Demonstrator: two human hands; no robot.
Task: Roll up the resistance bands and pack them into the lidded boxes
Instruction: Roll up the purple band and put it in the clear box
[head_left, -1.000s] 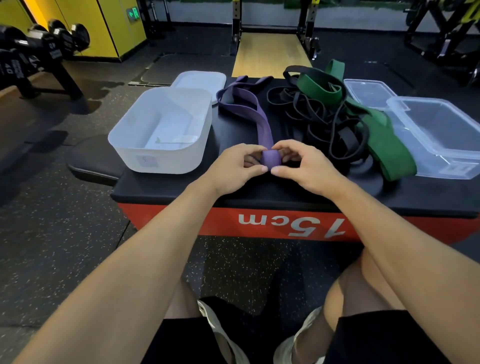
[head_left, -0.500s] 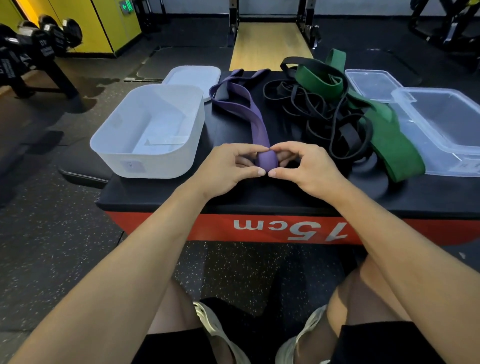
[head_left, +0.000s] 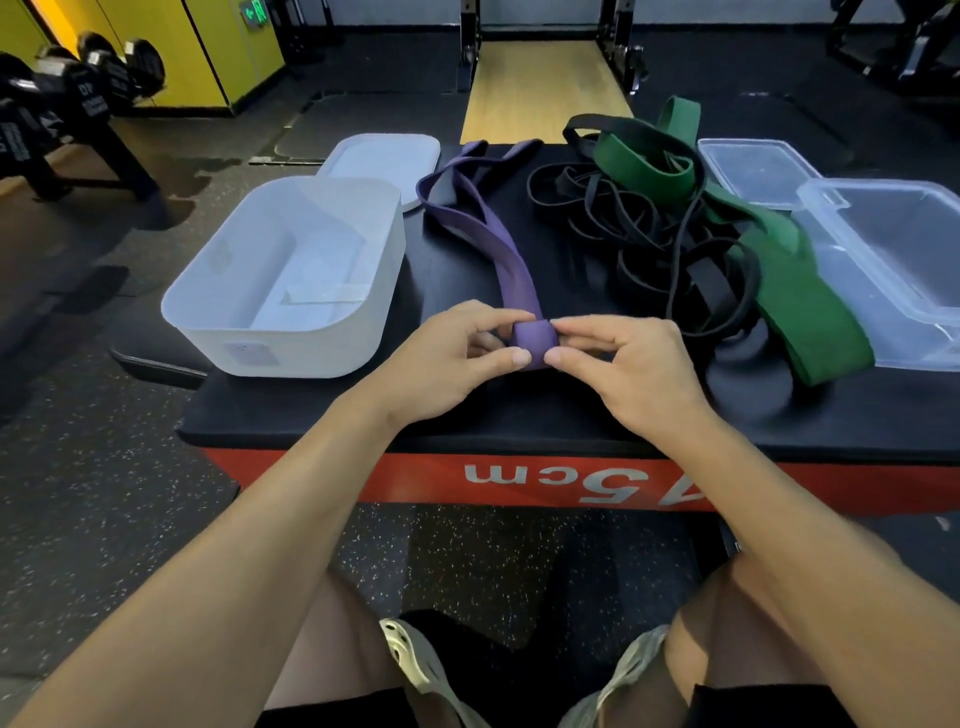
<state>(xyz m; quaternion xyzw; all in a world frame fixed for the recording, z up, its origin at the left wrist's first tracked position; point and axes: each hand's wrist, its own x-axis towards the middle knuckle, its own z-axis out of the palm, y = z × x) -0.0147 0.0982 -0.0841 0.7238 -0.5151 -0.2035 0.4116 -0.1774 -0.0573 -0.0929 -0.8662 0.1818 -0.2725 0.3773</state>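
Your fingertips on left hand and right hand pinch the purple band, its roll near the front edge of the platform. The roll has barely grown this past second. Its tail runs to the back edge, so the white box must wait.

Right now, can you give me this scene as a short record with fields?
left hand: pinches the rolled end of the purple band
right hand: pinches the same roll
band state: mostly unrolled across the black platform
other bands: black bands and green band, tangled, unrolled
white box: open, no band inside, white lid behind
clear box: open, no band inside, clear lid behind
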